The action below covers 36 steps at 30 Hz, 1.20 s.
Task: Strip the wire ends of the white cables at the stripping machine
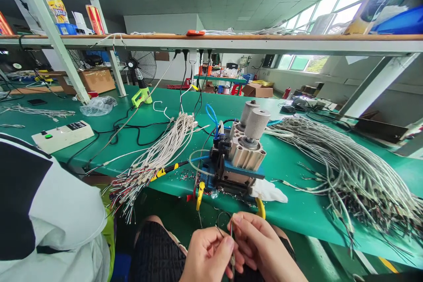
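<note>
My left hand [209,254] and my right hand [259,243] meet low in front of the bench edge. Both are closed in pinches on the thin wires [231,226] of a cable end, dark and light strands showing above the fingertips. The rest of that cable is mostly hidden by my fingers. Just beyond them stands a pneumatic press [246,154] with two knurled metal cylinders and blue air tubes. Left of it lies a bundle of white cables [168,145], coloured wire ends hanging over the edge. A larger bundle of grey cables [350,158] spreads to the right.
A person's sleeve [66,202] is close on my left. On the green bench [291,224] are a white switch box [62,135], a clear plastic bag [98,105] and black power cords. A shelf [231,44] crosses above. A white cloth [269,191] lies beside the press.
</note>
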Each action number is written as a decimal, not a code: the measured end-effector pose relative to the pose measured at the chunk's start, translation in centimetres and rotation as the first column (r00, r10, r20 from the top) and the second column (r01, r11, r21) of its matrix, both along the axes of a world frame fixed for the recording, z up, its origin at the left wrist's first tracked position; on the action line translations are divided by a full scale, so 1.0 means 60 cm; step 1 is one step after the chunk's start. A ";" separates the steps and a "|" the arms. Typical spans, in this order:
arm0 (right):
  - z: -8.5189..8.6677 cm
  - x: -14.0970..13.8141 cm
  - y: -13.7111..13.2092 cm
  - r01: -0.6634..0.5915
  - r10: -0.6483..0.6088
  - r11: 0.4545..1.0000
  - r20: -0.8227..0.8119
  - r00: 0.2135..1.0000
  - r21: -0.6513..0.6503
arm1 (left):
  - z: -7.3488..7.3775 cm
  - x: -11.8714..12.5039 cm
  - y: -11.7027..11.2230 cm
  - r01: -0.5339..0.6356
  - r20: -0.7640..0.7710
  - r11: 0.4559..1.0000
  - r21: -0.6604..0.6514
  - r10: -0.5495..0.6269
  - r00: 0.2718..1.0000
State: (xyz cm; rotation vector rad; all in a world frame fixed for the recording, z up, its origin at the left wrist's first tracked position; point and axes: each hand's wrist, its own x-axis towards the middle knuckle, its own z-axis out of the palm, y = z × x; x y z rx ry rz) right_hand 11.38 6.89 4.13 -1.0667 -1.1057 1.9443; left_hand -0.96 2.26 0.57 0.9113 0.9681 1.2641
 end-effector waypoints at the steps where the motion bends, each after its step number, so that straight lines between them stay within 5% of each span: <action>1: -0.002 0.000 -0.001 0.006 -0.006 1.000 -0.012 1.000 0.016 | 0.000 0.000 0.001 0.007 0.011 1.000 0.000 -0.007 1.000; 9: -0.001 0.007 -0.004 -0.035 0.011 0.991 0.182 0.983 0.127 | -0.008 0.001 0.001 0.022 0.007 0.999 -0.036 -0.022 1.000; 15: -0.001 0.009 0.005 -0.021 0.010 0.996 0.137 0.991 0.085 | -0.007 -0.016 0.002 0.097 -0.095 0.995 -0.014 -0.098 0.991; 22: -0.009 0.011 -0.001 -0.144 0.131 0.984 0.125 0.984 0.103 | -0.009 -0.023 0.006 0.127 -0.024 0.992 -0.001 -0.127 0.992; 36: 0.000 -0.004 0.000 -0.007 0.004 0.998 0.040 0.999 0.062 | 0.006 -0.022 0.013 0.110 -0.109 0.992 0.056 -0.103 0.989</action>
